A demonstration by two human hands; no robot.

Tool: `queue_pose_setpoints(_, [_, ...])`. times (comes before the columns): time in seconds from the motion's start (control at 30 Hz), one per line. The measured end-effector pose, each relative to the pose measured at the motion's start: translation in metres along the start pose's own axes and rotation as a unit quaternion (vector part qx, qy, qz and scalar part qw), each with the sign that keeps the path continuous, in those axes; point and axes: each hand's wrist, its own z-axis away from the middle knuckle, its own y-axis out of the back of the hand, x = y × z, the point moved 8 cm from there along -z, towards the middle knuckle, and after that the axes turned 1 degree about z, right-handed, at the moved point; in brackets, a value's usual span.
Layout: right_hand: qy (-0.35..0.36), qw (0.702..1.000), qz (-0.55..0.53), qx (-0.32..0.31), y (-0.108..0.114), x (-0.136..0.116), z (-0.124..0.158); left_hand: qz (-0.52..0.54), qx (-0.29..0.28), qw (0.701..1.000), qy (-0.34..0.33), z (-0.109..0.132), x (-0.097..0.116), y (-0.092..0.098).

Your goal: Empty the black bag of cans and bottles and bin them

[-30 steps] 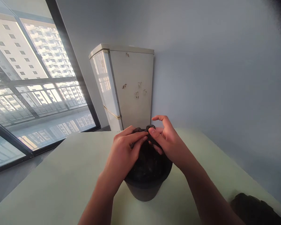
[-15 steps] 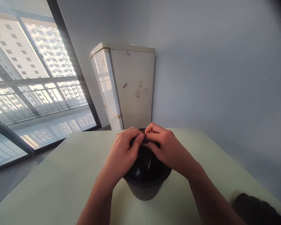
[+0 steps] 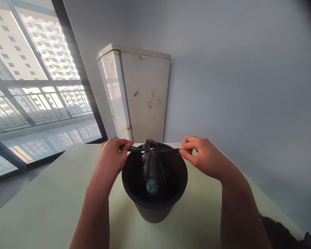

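Note:
A black round bin (image 3: pixel 155 207) stands on the pale table (image 3: pixel 54 207) in front of me. Inside it a black plastic bag (image 3: pixel 151 166) is gathered to a knot at the top. My left hand (image 3: pixel 111 160) is closed on the bag's left end at the bin's left rim. My right hand (image 3: pixel 204 159) pinches the bag's right end at the right rim. The two ends are stretched taut sideways from the knot.
A white fridge (image 3: pixel 137 93) stands against the grey wall behind the table. A large window (image 3: pixel 33 90) with a dark frame fills the left side. A dark crumpled thing (image 3: pixel 285 235) lies at the table's near right corner.
My hands were together over the bin working the bag's top. They have moved apart, left and right, pulling the bag's ends tight into a knot.

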Motion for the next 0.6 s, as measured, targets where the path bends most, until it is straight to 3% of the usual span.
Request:
queue_pose_setpoints(0.1, [-0.038, 0.993, -0.108, 0.034, -0.003, -0.003, -0.001, 0.063, -0.043, 0.995, -0.071, 0.009, 0.025, -0.01])
queue_pose_setpoints(0.2, [0.002, 0.969, -0.245, -0.044, -0.025, -0.031, 0.0, 0.11, -0.138, 0.976, -0.128, 0.024, 0.055, -0.032])
queue_pose_setpoints(0.27, [0.043, 0.957, -0.276, -0.075, -0.034, -0.048, 0.003, 0.109, -0.167, 0.969, -0.146, 0.029, 0.064, -0.041])
queue_pose_setpoints(0.37, [0.044, 0.97, -0.238, -0.014, -0.029, -0.049, 0.004, 0.092, -0.121, 0.977, -0.147, 0.027, 0.064, -0.036])
queue_pose_setpoints(0.47, [0.032, 0.98, -0.187, -0.063, -0.044, -0.045, 0.002, 0.121, -0.068, 0.981, -0.138, 0.026, 0.063, -0.023])
queue_pose_setpoints(0.53, [0.048, 0.978, -0.174, -0.102, -0.056, -0.046, 0.001, 0.163, -0.079, 0.974, -0.138, 0.03, 0.067, -0.022])
queue_pose_setpoints(0.6, [0.054, 0.98, -0.181, -0.068, -0.053, -0.045, -0.001, 0.21, -0.092, 0.964, -0.132, 0.033, 0.072, -0.022])
